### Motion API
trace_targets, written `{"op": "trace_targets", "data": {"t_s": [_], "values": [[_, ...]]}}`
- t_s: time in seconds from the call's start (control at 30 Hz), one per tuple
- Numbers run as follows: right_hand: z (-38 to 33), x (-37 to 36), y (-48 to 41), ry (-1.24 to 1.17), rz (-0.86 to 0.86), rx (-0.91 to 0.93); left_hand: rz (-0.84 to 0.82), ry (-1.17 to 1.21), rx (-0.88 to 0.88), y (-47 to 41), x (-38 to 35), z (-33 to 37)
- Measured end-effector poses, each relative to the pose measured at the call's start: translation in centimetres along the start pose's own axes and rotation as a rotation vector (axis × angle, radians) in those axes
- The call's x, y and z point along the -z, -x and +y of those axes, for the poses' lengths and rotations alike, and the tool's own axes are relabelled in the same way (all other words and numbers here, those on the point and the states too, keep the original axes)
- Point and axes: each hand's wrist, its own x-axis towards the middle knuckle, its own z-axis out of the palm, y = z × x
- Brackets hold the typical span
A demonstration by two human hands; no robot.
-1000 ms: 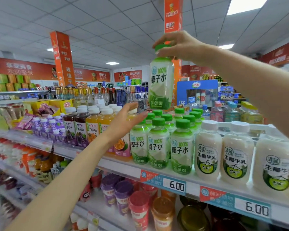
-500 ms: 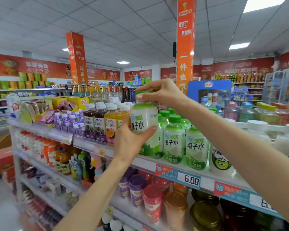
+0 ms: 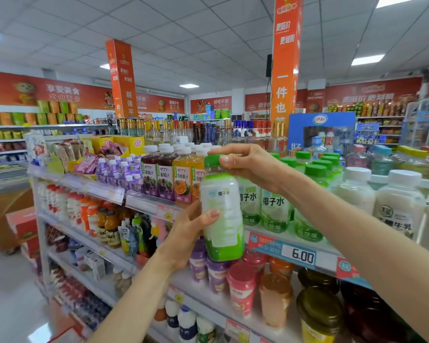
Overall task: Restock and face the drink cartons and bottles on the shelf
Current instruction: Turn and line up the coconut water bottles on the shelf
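A coconut water bottle (image 3: 222, 214) with a green cap and a white and green label hangs in front of the top shelf (image 3: 270, 233), off the row. My right hand (image 3: 250, 167) pinches its cap from above. My left hand (image 3: 191, 233) grips its lower body from the left, thumb across the label. Behind it on the shelf stand more green-capped coconut water bottles (image 3: 275, 206), labels facing out. To their right are white-capped coconut milk bottles (image 3: 396, 206). Juice bottles (image 3: 166, 177) in purple and orange stand to the left.
Price tags reading 6.00 (image 3: 302, 256) line the shelf edge. Cups and jars (image 3: 240, 285) fill the shelf below. Small purple cartons (image 3: 117, 169) and snack packs sit further left. Cardboard boxes (image 3: 20, 224) stand on the floor at the left end of the aisle.
The bottle came down from high above the shelf to shelf-front level. My left hand moved from the juice bottles onto the bottle's body. The bottle's front label has turned partly away.
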Motion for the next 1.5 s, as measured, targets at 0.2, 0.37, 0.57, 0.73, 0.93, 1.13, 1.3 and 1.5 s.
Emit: {"op": "trace_targets", "data": {"t_s": [0.2, 0.37, 0.57, 0.73, 0.93, 1.13, 1.3, 1.5], "values": [[1.2, -1.9, -0.1, -0.124, -0.021, -0.025, -0.118, 0.279, 0.049, 1.6, 1.0, -1.0], [1.6, -2.9, -0.1, -0.188, -0.027, -0.038, -0.168, 0.450, -0.044, 2.5, 0.9, -1.5], [2.3, -3.8, -0.7, -0.218, 0.012, -0.013, -0.329, 0.779, 0.023, 2.6, 2.4, -2.7], [2.1, -4.3, -1.4, -0.138, 0.123, -0.006, -0.241, 0.760, 0.037, 2.4, 3.4, -2.7], [1.3, -4.1, -1.0, 0.129, 0.034, -0.053, -0.016, 0.587, 0.012, 1.8, 2.7, -1.8], [0.5, -2.0, -0.8, 0.315, 0.062, -0.084, 0.220, 0.200, 0.018, 0.7, 0.6, 0.5], [-0.5, -0.1, -0.9, 0.700, 0.082, -0.052, 0.509, -0.342, -0.091, -0.2, -2.2, 0.0], [-2.2, 1.9, -0.5, 0.717, -0.033, -0.151, 0.634, -0.659, -0.165, -0.3, -4.9, -0.5]]}}
